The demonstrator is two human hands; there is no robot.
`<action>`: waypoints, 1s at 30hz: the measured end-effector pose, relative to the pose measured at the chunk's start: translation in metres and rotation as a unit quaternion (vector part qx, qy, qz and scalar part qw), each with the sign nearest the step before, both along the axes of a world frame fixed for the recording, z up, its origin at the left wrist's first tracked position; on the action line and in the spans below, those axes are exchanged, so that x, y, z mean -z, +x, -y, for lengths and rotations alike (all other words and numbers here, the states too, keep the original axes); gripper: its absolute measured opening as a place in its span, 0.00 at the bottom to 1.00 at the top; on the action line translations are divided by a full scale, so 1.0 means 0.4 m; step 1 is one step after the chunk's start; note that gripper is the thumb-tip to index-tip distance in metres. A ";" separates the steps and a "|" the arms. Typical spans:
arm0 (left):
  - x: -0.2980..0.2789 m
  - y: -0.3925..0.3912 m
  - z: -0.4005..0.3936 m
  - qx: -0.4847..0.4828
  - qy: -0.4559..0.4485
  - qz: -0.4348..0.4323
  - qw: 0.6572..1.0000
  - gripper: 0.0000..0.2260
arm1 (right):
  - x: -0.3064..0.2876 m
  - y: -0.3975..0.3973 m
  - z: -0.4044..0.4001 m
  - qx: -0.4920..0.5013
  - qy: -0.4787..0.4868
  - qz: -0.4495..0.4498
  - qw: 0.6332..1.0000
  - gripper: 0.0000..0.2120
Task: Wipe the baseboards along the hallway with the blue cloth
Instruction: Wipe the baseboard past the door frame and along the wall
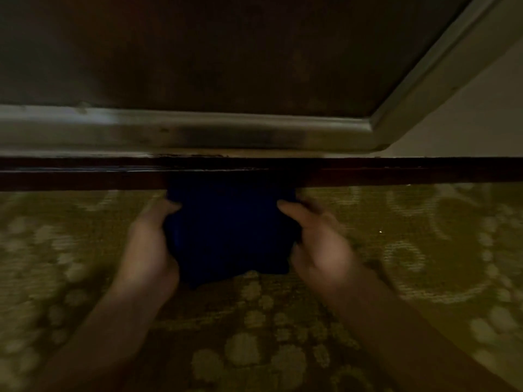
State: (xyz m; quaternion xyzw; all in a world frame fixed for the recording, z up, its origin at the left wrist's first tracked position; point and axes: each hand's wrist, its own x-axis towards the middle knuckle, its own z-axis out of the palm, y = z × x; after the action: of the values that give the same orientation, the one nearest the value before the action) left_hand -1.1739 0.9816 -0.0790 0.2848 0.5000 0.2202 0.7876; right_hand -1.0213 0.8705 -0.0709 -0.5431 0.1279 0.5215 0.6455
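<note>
Both forearms reach up from the bottom corners of the frame toward the middle, bare and slightly blurred. The left hand grasps the left edge of the cloth, thumb lying over its upper left corner and the palm wrapped along its side. The right hand grasps the right edge, thumb pointing in toward the middle of the frame across the upper right corner; its other fingers are hidden behind the fabric. The two hands hold the cloth stretched between them.

The cloth is dark blue and sits at the centre of the frame, its top edge pressed against the baseboard; its lower edge hangs bunched over the carpet. The baseboard is a dark reddish-brown strip running straight across the whole width of the frame, just above the hands.

Above the baseboard lies a pale, scuffed moulding that runs across the frame and turns at the right, climbing diagonally to the upper right corner. It frames a dark brown panel that fills the top of the frame. A pale wall shows at the right edge. The carpet fills the lower half, olive green with lighter round and floral patches.
</note>
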 end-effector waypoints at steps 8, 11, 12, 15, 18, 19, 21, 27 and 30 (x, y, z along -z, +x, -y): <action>0.057 -0.007 -0.091 0.115 -0.015 -0.020 0.993 0.08 | -0.052 -0.069 -0.046 0.091 -0.144 0.340 0.925 0.08; 0.071 0.012 -0.096 0.122 0.014 -0.029 0.992 0.06 | -0.063 -0.072 -0.077 0.089 -0.185 0.389 0.898 0.11; 0.079 0.007 -0.096 0.115 0.010 -0.034 0.993 0.05 | -0.060 -0.081 -0.089 0.069 -0.204 0.408 0.887 0.13; 0.091 -0.025 -0.092 0.092 -0.025 -0.013 0.995 0.06 | -0.059 -0.127 -0.130 0.003 -0.236 0.438 0.867 0.15; 0.078 -0.039 -0.096 0.057 -0.064 0.006 0.996 0.03 | -0.072 -0.149 -0.155 -0.073 -0.255 0.462 0.846 0.14; 0.063 -0.039 -0.098 0.044 -0.074 0.004 0.996 0.04 | -0.081 -0.143 -0.160 -0.078 -0.259 0.454 0.849 0.15; 0.031 -0.039 -0.104 0.026 -0.095 -0.009 0.995 0.07 | -0.099 -0.120 -0.165 -0.062 -0.277 0.429 0.858 0.14; 0.043 -0.049 -0.112 0.031 -0.097 -0.024 0.994 0.05 | -0.062 -0.214 -0.227 -0.004 -0.318 0.520 0.793 0.13; 0.067 -0.054 -0.109 0.027 -0.095 -0.010 0.995 0.16 | -0.036 -0.275 -0.251 -0.061 -0.249 0.540 0.802 0.13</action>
State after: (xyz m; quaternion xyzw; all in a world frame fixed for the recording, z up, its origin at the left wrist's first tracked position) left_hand -1.1956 1.0251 -0.1059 0.2240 0.5188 0.1475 0.8117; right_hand -1.1313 0.9707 -0.0565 -0.8854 -0.1495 0.1330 0.4196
